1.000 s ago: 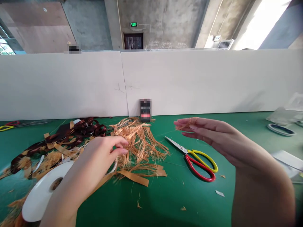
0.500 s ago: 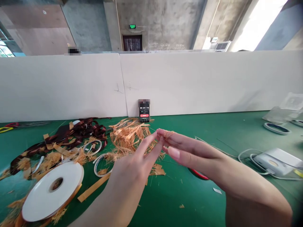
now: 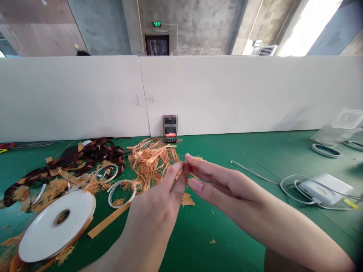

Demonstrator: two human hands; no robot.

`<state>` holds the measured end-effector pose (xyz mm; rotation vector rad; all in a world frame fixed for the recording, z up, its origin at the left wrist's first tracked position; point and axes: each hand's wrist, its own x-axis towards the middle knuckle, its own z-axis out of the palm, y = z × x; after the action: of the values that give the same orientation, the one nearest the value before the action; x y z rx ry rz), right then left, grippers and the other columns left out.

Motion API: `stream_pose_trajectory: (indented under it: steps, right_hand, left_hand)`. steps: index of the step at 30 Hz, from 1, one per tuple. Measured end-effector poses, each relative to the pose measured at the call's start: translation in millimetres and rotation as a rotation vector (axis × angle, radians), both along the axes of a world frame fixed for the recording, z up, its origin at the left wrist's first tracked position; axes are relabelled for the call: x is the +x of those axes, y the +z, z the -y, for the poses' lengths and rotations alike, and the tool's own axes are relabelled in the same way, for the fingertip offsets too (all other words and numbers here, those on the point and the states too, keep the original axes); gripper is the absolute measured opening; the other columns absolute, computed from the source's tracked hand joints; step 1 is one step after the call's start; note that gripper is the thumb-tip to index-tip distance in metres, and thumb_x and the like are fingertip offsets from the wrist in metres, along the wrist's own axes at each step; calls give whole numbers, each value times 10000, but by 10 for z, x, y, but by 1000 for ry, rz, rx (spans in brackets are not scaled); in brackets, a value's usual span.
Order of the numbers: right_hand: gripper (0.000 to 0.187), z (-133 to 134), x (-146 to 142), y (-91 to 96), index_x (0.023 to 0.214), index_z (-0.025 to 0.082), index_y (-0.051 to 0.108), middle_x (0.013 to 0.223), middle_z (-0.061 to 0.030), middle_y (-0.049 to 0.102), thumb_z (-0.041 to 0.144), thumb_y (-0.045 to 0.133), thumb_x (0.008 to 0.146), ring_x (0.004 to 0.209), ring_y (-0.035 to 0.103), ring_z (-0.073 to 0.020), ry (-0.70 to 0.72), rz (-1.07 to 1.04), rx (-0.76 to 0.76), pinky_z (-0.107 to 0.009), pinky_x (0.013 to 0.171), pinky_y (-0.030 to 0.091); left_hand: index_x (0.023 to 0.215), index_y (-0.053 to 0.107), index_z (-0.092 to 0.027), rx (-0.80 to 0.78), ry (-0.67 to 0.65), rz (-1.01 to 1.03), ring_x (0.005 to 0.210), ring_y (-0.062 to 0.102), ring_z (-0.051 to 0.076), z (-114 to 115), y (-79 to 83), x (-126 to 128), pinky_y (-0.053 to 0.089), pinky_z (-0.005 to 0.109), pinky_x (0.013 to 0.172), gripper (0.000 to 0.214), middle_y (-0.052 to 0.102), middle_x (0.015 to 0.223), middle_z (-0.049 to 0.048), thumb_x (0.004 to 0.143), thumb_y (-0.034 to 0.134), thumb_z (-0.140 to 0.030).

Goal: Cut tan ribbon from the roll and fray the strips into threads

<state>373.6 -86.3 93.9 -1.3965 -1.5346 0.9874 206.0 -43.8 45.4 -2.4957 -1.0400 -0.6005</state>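
Pinching orange fibre (image 3: 199,158), seemingly: left hand (image 3: 155,200), right hand (image 3: 229,185) together (tips touching).

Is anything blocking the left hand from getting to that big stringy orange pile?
Nothing visible is in between. The left hand is on the near side, overlapping the orange pile's edge in this view; the phone stands at the pile's far side.

Fibres (image 3: 149,156) (tan) on green table (image 3: 227,247)
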Motion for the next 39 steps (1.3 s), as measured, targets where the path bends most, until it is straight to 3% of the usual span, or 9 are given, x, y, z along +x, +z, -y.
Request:
stream_pose_trajectory:
  steps: [4,8,12,15,19,22,27,32,39]
  right_hand:
    - [268,18,46,98,977,240,758,729,-5,727,399,586,847,754,679,-189,-24,122,-18,-261,658,569]
    - [293,86,83,129,887,220,776,687,-11,725,415,558,865,680,674,-180,-31,214,-20,-249,591,563]
    - [351,193,98,0,1157,288,680,960,-35,752,412,584,844,912,693,-245,13,335,87,-327,750,587]
    - [502,223,99,-101,1309,340,548,1286,-19,619,472,588,827,1178,575,-296,-57,340,103,-443,971,492]
    - [646,93,-1,-115,1397,346,423,1463,5,425,576,563,809,1357,357,-317,-216,177,14,-531,1106,286]
    - [713,-66,-129,-148,1441,305,349,1516,-7,329,595,539,818,1411,239,-282,-220,64,-2,-497,1141,215]
    - [698,-184,-171,-491,1418,254,402,1535,-25,287,475,633,798,1437,159,-247,-194,-68,63,-444,1175,131]
    - [692,-90,-33,-856,1354,235,494,1505,-44,359,387,730,722,1414,250,-251,-228,-254,-35,-437,1175,171]
    - [549,81,46,-954,1245,299,593,1488,11,393,271,743,718,1413,256,-224,-385,-720,-167,-426,1171,185]
  left_hand:
    - [1104,666,-173,151,-76,3,444,603,79,134,19,37,409,211,316,515,718,1065,34,791,320,47]
    - [1108,666,-161,145,-153,25,510,636,81,233,71,19,444,200,359,439,719,1083,27,867,323,-32]
    - [1122,667,-164,141,-75,-22,515,641,84,202,101,39,446,202,346,470,693,1161,21,833,338,6]
    - [1181,638,-171,125,-35,-18,523,649,101,160,91,103,444,213,323,490,687,1175,20,811,375,15]
    - [1303,541,-232,-51,38,-61,502,637,107,123,4,253,462,212,347,568,676,1187,40,796,452,6]
    - [1408,397,-263,-217,116,-125,479,612,98,59,-105,371,478,220,401,685,670,1177,64,798,424,48]
    - [1449,318,-210,-458,49,-144,716,683,159,-86,-310,472,521,232,524,598,678,1135,96,884,379,-23]
    - [1440,345,-210,-432,49,-173,620,669,146,-158,-479,504,491,244,450,597,611,1273,107,872,408,-37]
    - [1439,359,-228,-241,-25,-249,611,648,163,-204,-603,563,456,276,427,589,520,1383,128,880,417,-51]
